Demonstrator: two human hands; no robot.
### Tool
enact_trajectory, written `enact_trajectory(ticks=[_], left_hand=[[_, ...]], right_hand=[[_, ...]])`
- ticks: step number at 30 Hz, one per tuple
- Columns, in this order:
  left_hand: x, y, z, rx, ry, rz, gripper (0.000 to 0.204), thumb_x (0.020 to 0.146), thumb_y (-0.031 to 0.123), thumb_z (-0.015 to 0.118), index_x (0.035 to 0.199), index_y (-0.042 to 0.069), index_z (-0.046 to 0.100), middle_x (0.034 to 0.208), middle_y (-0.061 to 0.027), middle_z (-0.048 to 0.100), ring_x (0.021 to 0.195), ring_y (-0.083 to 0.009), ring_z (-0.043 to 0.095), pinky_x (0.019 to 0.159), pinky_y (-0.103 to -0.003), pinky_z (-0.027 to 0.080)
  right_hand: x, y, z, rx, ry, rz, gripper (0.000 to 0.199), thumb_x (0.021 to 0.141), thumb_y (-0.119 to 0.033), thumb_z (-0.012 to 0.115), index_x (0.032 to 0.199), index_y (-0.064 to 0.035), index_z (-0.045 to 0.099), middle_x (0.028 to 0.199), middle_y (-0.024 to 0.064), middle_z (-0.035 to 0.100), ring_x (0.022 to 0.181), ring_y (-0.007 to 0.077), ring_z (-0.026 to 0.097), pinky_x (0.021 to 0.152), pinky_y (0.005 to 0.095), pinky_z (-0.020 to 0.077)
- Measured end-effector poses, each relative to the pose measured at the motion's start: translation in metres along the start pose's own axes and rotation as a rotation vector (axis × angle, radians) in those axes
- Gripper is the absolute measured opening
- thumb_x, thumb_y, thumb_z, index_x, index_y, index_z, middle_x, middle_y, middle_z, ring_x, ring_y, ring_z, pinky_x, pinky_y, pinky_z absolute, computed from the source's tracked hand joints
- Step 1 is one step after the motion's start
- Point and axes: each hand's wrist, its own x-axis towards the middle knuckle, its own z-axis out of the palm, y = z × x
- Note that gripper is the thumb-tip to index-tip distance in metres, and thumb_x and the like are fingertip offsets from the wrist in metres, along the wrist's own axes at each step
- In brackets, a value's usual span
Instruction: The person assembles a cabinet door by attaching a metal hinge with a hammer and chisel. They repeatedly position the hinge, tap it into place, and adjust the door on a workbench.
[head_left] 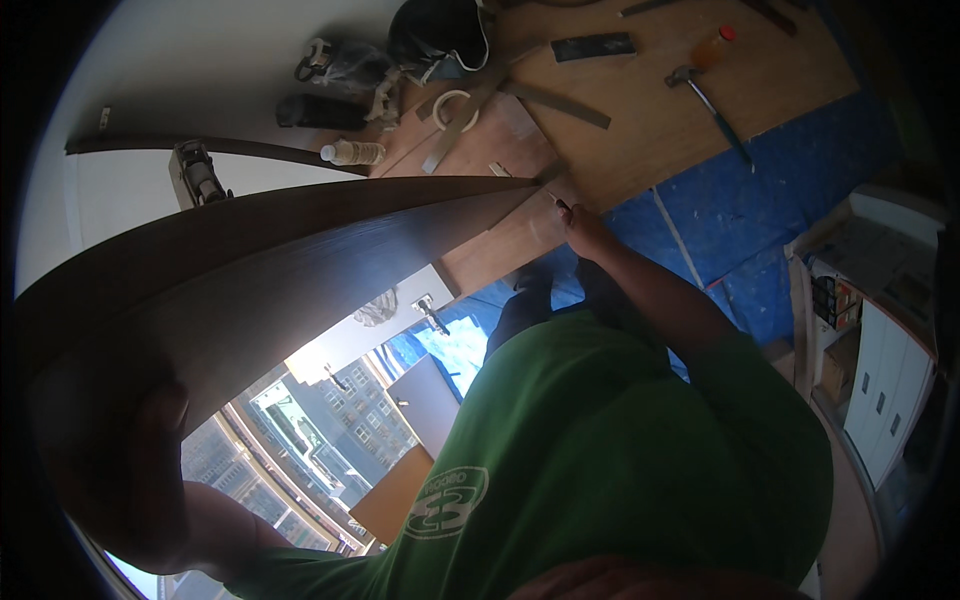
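A long dark brown board runs from the lower left toward the middle, its far end narrowing near my right hand. My left hand is in deep shadow at the board's near end. Its thumb lies against the face and the hand seems to grip the board, though most fingers are hidden. Beside the far end, my right hand is closed round a small thin tool with a dark body; its exact kind is too small to make out. A metal hinge or clamp-like fitting sits behind the board's upper edge.
On the wooden sheet lie a hammer, flat strips, a tape roll and a dark block. Bottles and a black bag stand near the wall. Blue sheeting covers floor; a white cabinet is right.
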Motion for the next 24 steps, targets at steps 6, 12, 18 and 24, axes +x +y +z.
enact_trajectory(ticks=[6, 12, 18, 24], left_hand=[[0.002, 0.017, 0.009, -0.006, 0.082, -0.059, 0.036, 0.074, 0.012, 0.074, 0.107, 0.000, 0.073, 0.103, -0.0167, 0.074, 0.094, -0.0318, 0.073, 0.082, -0.043, 0.062], [-0.001, 0.028, -0.007, 0.183, -0.006, -0.042, 0.040, 0.070, 0.013, 0.074, 0.108, 0.000, 0.072, 0.102, -0.0164, 0.074, 0.093, -0.0324, 0.073, 0.082, -0.043, 0.062], [-0.002, 0.032, 0.007, -0.169, 0.118, -0.521, 0.047, 0.072, 0.016, 0.082, 0.116, 0.003, 0.069, 0.110, -0.0176, 0.072, 0.095, -0.0332, 0.072, 0.082, -0.043, 0.061], [-0.005, 0.027, 0.005, -0.115, 0.101, -0.251, 0.045, 0.076, 0.018, 0.079, 0.119, 0.012, 0.068, 0.112, -0.0179, 0.071, 0.097, -0.0331, 0.072, 0.081, -0.043, 0.061]], right_hand=[[0.006, 0.010, 0.016, -0.022, 0.049, -0.010, 0.044, 0.104, -0.038, 0.043, 0.100, 0.0032, 0.059, 0.094, 0.0304, 0.066, 0.089, 0.0492, 0.064, 0.080, 0.0559, 0.0507], [-0.040, 0.016, 0.001, -0.040, -0.060, 0.055, 0.048, 0.105, -0.039, 0.039, 0.107, 0.0058, 0.056, 0.101, 0.0328, 0.065, 0.099, 0.0513, 0.061, 0.087, 0.0538, 0.0490], [-0.031, 0.001, -0.025, 0.012, -0.157, 0.092, 0.048, 0.106, -0.038, 0.036, 0.110, 0.0055, 0.054, 0.102, 0.0331, 0.064, 0.099, 0.0506, 0.062, 0.084, 0.0554, 0.0484], [-0.006, -0.013, -0.014, 0.009, -0.083, 0.040, 0.051, 0.106, -0.038, 0.038, 0.102, 0.0087, 0.056, 0.091, 0.0333, 0.064, 0.093, 0.0515, 0.062, 0.081, 0.0560, 0.0490]])
